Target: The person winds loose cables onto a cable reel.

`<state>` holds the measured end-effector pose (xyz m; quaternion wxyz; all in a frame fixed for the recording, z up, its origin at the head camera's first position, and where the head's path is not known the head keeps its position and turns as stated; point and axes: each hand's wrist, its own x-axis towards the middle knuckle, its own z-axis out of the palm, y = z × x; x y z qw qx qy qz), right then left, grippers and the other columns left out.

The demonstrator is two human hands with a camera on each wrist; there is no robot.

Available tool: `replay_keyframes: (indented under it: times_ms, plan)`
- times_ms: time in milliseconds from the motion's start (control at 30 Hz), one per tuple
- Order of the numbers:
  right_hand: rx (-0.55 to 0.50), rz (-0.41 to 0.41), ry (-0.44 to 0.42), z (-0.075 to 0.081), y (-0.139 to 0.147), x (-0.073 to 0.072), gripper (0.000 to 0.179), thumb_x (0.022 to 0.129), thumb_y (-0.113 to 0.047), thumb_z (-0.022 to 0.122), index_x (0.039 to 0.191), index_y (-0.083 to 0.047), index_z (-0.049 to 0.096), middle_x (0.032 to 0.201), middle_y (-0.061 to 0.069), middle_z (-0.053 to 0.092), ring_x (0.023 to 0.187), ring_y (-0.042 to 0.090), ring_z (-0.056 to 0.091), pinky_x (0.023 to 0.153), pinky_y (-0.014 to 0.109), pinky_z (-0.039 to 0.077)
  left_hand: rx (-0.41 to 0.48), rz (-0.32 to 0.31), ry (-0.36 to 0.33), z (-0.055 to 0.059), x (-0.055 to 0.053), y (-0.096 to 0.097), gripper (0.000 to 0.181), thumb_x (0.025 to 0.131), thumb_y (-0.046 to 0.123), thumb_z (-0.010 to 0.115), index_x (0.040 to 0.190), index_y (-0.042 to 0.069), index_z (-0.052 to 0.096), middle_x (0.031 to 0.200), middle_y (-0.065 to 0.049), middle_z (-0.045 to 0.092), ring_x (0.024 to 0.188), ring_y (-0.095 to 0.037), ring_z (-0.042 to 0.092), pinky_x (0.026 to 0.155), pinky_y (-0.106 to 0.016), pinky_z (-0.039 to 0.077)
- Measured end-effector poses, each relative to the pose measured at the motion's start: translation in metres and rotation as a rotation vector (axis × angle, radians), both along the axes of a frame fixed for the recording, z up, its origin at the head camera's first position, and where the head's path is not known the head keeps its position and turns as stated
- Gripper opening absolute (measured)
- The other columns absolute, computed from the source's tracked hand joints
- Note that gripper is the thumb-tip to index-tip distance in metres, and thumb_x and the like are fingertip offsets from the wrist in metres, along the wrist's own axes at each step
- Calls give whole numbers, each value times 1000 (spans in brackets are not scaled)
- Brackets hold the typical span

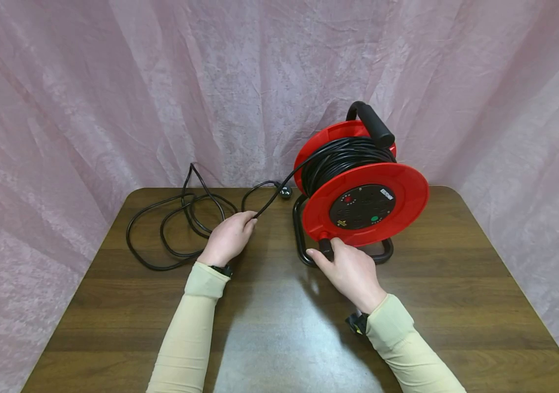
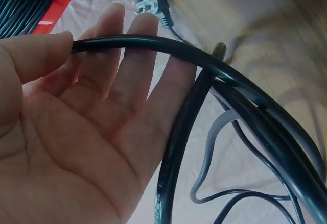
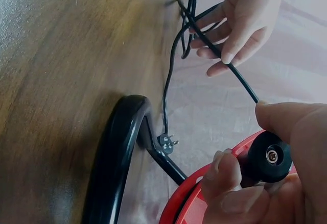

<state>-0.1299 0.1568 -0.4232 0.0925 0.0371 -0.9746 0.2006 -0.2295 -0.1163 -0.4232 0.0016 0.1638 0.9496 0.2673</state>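
A red cable reel (image 1: 409, 188) with black cable (image 1: 343, 158) wound on its drum stands on a black tubular frame (image 1: 300, 232). Low on its front disc, my right hand (image 1: 353, 273) grips the black crank knob (image 3: 270, 155) between thumb and fingers. To the left, my left hand (image 1: 230, 237) pinches the cable run (image 2: 127, 41) leading up to the drum, thumb on one side and fingers behind it. Loose cable loops (image 1: 163, 267) lie left of that hand. The plug (image 1: 285, 192) rests on the table between the left hand and the reel, its pins showing in the left wrist view.
The wooden table (image 1: 279, 327) ends at a pink curtain (image 1: 240, 98) just behind the reel and loops. A black carry handle (image 1: 376, 126) rises over the drum. Sockets sit on the reel's dark centre panel (image 1: 362, 207).
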Motion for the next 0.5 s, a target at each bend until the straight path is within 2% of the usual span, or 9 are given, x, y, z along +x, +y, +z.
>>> replay_keyframes:
  times_ms: [233, 500]
  plan:
    - [6, 1, 12, 0, -1, 0, 51, 93, -59, 66, 77, -12, 53, 57, 0, 50, 54, 28, 58, 45, 41, 40, 33, -43, -9, 0, 0, 0, 30, 109, 19, 51, 130, 5, 67, 110, -8, 70, 102, -25, 66, 95, -46, 50]
    - [9, 2, 21, 1, -2, -1, 51, 94, -59, 65, 76, -12, 53, 57, 1, 50, 55, 30, 59, 45, 42, 40, 38, -80, -30, 0, 1, -1, 30, 111, 22, 45, 132, 8, 62, 102, -9, 72, 93, -23, 66, 89, -45, 51]
